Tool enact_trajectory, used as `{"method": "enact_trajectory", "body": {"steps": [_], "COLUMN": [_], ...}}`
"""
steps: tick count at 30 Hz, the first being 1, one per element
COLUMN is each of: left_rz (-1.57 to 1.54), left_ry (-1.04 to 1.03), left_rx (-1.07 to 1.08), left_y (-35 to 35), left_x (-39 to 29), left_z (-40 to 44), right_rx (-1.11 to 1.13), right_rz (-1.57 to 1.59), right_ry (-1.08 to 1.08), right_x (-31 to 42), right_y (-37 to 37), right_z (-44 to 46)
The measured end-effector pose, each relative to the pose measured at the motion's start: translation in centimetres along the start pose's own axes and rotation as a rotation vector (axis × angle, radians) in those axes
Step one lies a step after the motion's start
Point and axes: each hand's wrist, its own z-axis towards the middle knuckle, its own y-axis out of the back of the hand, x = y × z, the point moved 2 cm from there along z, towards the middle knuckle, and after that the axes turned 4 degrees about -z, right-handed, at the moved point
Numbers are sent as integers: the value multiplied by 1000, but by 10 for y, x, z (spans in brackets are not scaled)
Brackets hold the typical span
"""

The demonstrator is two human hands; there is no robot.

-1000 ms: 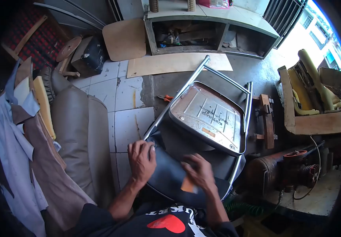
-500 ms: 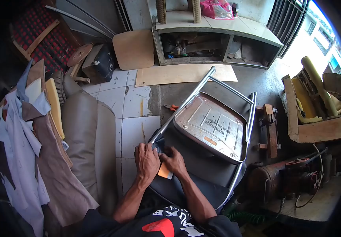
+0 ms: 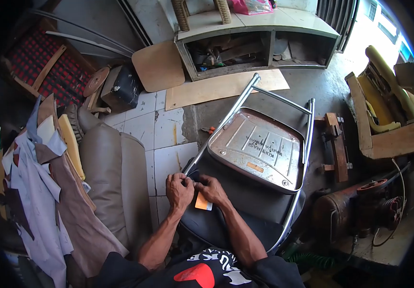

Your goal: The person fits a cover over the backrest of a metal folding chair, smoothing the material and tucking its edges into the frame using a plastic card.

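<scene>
A folding chair frame of chromed tubes (image 3: 308, 129) lies in front of me, with a worn metal seat pan (image 3: 259, 146) that carries stencilled lettering. Under it spreads a black padded cover (image 3: 240, 189). My left hand (image 3: 180, 192) is closed at the lower left end of the tube, fingers bent onto the dark material there. Right beside it, my right hand (image 3: 211, 190) is closed in a pinch, thumb close to the left fingertips. What lies between the fingertips is too small to make out. An orange-and-white card-like piece (image 3: 203, 202) shows beneath my right hand; whether it is held is unclear.
Grey-brown upholstered padding (image 3: 103, 177) and fabric pieces (image 3: 39, 187) pile up at my left. A wooden clamp-like piece (image 3: 336, 146), a rusty compressor (image 3: 341, 211) and a cardboard box (image 3: 394, 137) stand right. Orange-handled pliers (image 3: 210, 129) lie beyond the tube.
My view has tilted and shifted slightly. My fingertips have come closer together, and less dark material shows between them. The orange-and-white piece shows more fully below my right hand.
</scene>
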Motion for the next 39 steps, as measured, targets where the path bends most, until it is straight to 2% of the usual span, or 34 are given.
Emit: {"method": "enact_trajectory", "body": {"steps": [2, 5, 12, 16, 18, 20, 24, 26, 30, 32, 33, 34, 35, 36, 39], "left_rz": [-18, -6, 45, 149, 167, 183, 184, 182, 166, 173, 18, -139, -315, -405, -527], "left_ry": [13, 28, -110, -202, -197, -190, -200, -198, -199, -223, -130, -34, 227, 284, 391], "left_rx": [16, 32, 24, 32, 38, 43, 25, 21, -1, -22, 32, 86, 119, 85, 217], "left_y": [0, 1, 2, 3, 2, 0, -6, -9, -9, -7, -5, -4, -5, -2, -4], "left_x": [0, 0, -1, -9, -10, -11, -9, -9, -7, -1, 9, 19, 32, 39, 70], "left_z": [-2, 1, 1, -1, -1, 1, 4, 7, 5, 10, 14, 17, 22, 24, 19], "right_rx": [3, 158, 177, 52, 34, 147, 118, -24, 31, 160, 158, 51, -57, -60, -122], "right_rz": [-27, -1, 48, 124, 119, 51, 132, -171, -184, -138, -137, -144, -151, -153, -70], "right_ry": [2, -19, -70, -36, -35, -93, -80, 4, -36, -91, -92, -52, -14, -20, -55], "right_x": [8, 18, 11, 7, 2, -1, -3, 3, 11, 22, 15, 4, -9, -11, -1], "right_y": [8, 16, 14, 8, 6, 6, 6, 9, 16, 23, 18, 11, 6, 7, 25], "right_z": [0, 3, 11, 9, 15, 20, 17, 13, 8, 5, 7, 11, 13, 6, -17]}}
